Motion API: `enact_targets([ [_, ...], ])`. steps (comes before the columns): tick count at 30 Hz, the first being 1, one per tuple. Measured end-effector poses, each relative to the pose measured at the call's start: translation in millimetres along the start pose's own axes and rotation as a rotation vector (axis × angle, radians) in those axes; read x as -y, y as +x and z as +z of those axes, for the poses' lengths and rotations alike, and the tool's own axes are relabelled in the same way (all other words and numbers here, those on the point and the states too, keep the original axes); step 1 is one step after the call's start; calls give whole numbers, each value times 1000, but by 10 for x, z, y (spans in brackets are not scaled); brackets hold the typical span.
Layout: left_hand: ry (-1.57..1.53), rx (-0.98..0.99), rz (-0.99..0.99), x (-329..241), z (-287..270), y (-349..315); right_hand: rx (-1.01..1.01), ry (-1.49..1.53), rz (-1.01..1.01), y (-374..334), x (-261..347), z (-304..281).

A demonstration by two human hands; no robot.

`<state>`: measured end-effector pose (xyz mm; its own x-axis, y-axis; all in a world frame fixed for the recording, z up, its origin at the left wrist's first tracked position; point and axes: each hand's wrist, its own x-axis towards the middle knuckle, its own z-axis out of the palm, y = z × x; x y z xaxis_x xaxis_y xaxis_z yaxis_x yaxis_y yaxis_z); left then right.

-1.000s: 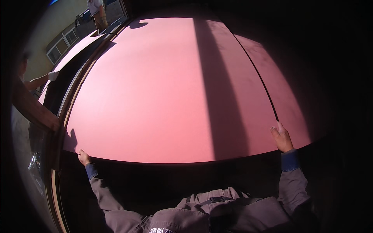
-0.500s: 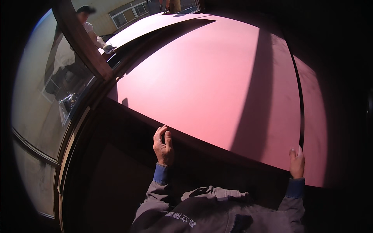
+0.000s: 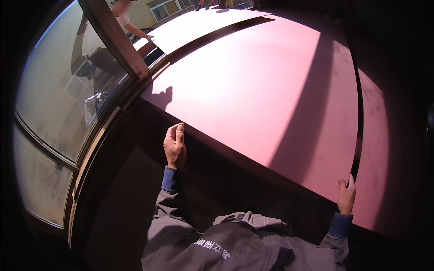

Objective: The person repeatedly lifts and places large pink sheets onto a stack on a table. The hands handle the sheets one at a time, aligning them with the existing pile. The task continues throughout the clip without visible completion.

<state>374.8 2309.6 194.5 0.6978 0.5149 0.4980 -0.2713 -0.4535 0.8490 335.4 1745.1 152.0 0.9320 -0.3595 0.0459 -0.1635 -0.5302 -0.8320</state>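
Observation:
A large flat pink sheet [image 3: 235,90] stretches away in front of me, brightly sunlit with a dark shadow band across its right part. My left hand [image 3: 174,147] is beside its near edge, thumb pressed to curled fingers; whether anything is pinched there is hidden. A shadow shaped like a hand falls on the sheet above it. At the near right corner, my right hand [image 3: 346,195] grips the sheet, with thumb and fingers at the edge. Another pale sheet [image 3: 199,28] lies farther off, near its far left edge.
A brown frame post [image 3: 118,40] and a dusty glass pane [image 3: 58,104] stand on the left. Beyond the post, a person's gloved hand [image 3: 149,39] touches the pale sheet. More pink surface [image 3: 373,149] lies right of a dark gap.
My left hand has moved up and left along the edge, and its fingers have closed together. The pale sheet and the person beyond appear shifted right in view; my right hand stays at the corner.

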Motion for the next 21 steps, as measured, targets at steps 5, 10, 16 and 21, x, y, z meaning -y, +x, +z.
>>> enact_targets([
  [5,97,-40,19,600,-31,985,-22,21,-76,25,-107,16],
  [10,579,-122,226,939,-19,2051,-32,100,1,73,-256,11],
  [16,580,-182,126,1260,-20,2922,-51,56,74,103,-472,-72],
  [21,-126,66,-506,1465,437,2993,-149,38,71,73,-508,-69],
])
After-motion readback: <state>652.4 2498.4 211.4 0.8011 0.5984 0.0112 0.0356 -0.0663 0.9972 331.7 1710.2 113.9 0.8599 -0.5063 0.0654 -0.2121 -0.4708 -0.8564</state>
